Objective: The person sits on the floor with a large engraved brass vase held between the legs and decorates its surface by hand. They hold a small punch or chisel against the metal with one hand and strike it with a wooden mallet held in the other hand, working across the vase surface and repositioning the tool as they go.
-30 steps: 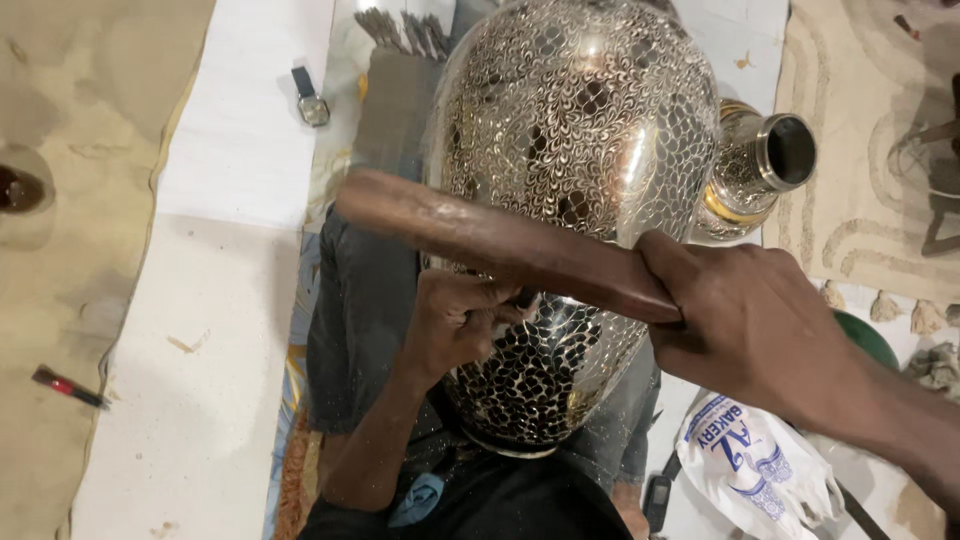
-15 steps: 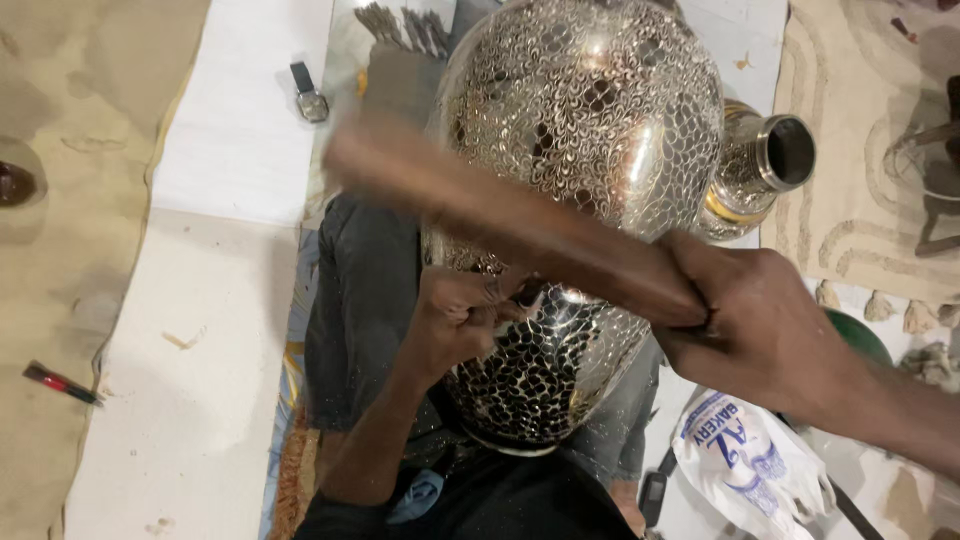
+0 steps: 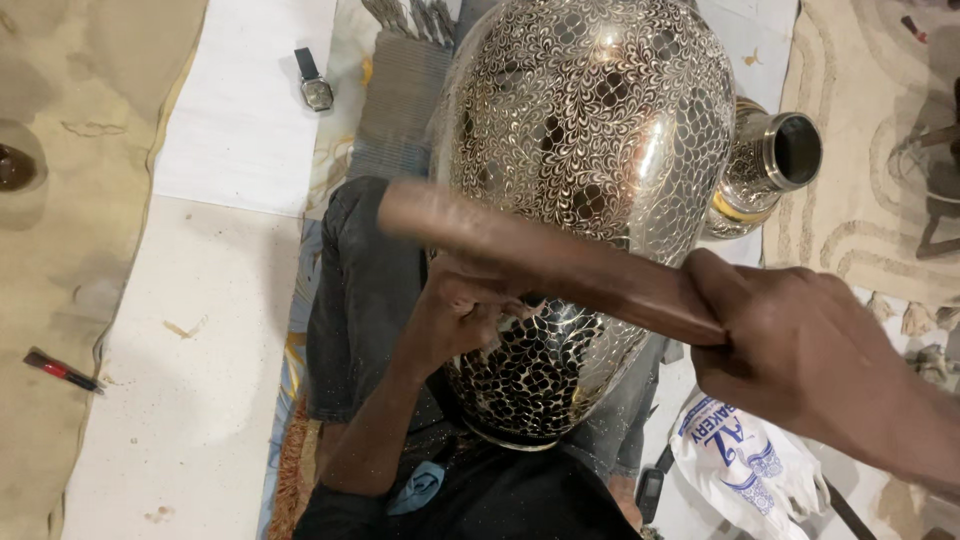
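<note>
Two hands work one large engraved metal vase (image 3: 590, 150), which lies tilted across the person's lap, base toward the body and shoulder pointing away up the frame. Its long axis runs near-vertical in the head view.

Left hand (image 3: 465, 310): fingers bunched together against the lower vase wall, touching the dark patterned band. Whether a small tool sits inside this grip cannot be told; the fingertips are hidden.

Right hand (image 3: 800, 350): grip clamped around one end of a wooden stick (image 3: 540, 255). The stick extends leftward and slightly upward from the fist, crossing the vase nearly at right angles to its axis, directly above the left hand. The stick is motion-blurred.

Surroundings: a smaller brass vase (image 3: 765, 165) lies just beside the large one, mouth open to the right. A wristwatch (image 3: 315, 85) rests on the white sheet (image 3: 200, 330). A red pen (image 3: 60, 370) lies well apart at left. A white plastic bag (image 3: 745, 460) sits near the right forearm.
</note>
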